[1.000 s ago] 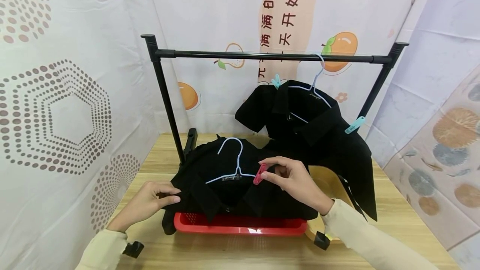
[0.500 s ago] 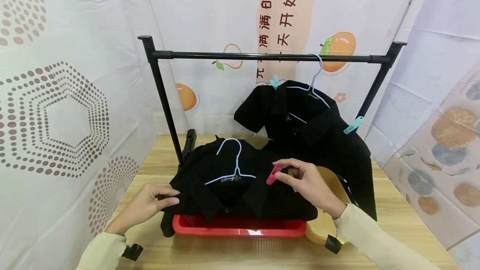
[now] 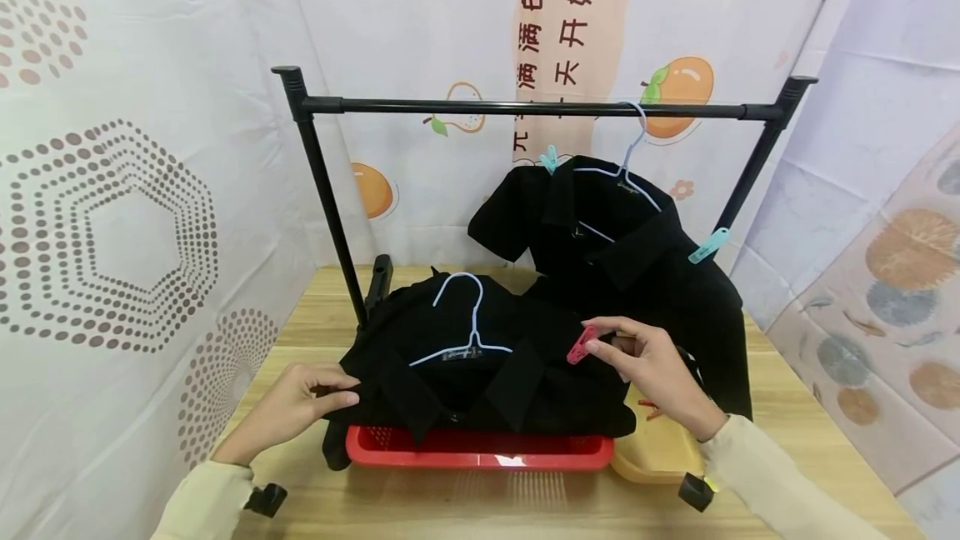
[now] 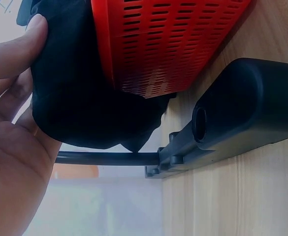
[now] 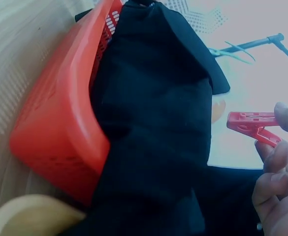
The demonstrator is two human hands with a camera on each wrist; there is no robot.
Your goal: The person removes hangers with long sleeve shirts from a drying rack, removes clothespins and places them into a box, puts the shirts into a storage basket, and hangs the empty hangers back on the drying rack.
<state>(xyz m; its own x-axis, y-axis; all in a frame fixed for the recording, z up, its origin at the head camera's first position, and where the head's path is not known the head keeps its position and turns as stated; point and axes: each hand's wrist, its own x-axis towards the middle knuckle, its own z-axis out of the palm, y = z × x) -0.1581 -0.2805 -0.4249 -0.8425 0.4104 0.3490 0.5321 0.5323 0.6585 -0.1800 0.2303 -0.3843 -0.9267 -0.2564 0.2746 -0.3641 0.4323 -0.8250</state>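
A black collared shirt [image 3: 581,394] lies over a red basket [image 3: 480,461], with a pale blue hanger [image 3: 476,323] in its neck. At the shirt's left edge, my left hand [image 3: 296,411] pinches the cloth; in the left wrist view the thumb [image 4: 35,32] presses on the black fabric [image 4: 72,83]. My right hand [image 3: 652,369] pinches a pinkish-red clothespin [image 3: 582,344] between thumb and fingers, above the shirt's right shoulder. In the right wrist view the clothespin [image 5: 252,119] points toward the shirt and stands apart from it. Most of the basket's inside is hidden under the shirt.
Behind stands a black clothes rack [image 3: 480,107]. A second black shirt [image 3: 585,232] hangs from its bar on a blue hanger [image 3: 633,152], with teal clothespins [image 3: 708,246] at its shoulders. A yellow tray [image 3: 652,473] sits right of the basket, partly covered, with a red clothespin [image 3: 650,408] in it.
My right hand has moved to the right with the clothespin, from beside the hanger to the shirt's right shoulder. The left hand stays at the shirt's left edge.
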